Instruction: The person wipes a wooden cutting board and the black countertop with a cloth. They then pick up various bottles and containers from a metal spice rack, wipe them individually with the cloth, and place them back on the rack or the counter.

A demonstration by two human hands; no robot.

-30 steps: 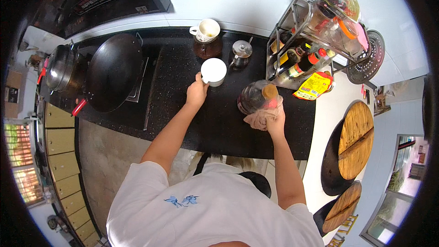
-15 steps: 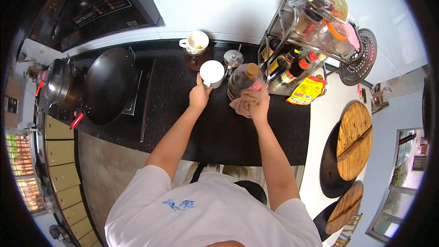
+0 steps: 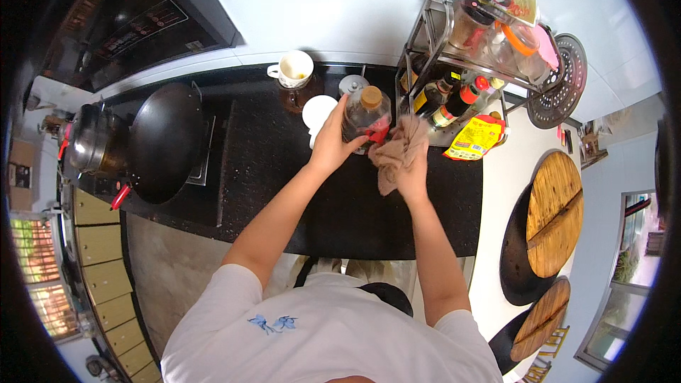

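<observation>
My left hand [image 3: 330,143] is closed round the left side of a clear glass jar [image 3: 357,124] with a tan cork-like lid. Something red shows through the jar's side. To its right, my right hand [image 3: 413,173] grips a crumpled brown cloth [image 3: 397,150], whose upper edge lies close against the jar. A white cup [image 3: 318,109] stands just left of the jar, partly hidden by my left fingers. Behind the jar is a small metal-lidded container [image 3: 353,84], mostly covered.
A white mug [image 3: 295,69] sits on a brown jar [image 3: 301,94] by the wall. Right is a metal rack [image 3: 448,35] with sauce bottles; a yellow packet [image 3: 474,137] lies at its foot. Left, a black wok [image 3: 167,143] rests on the stove. Round wooden lids [image 3: 555,213] stand far right.
My left hand has let go of the white cup and moved right onto the glass jar. My right hand and the cloth have shifted slightly right.
</observation>
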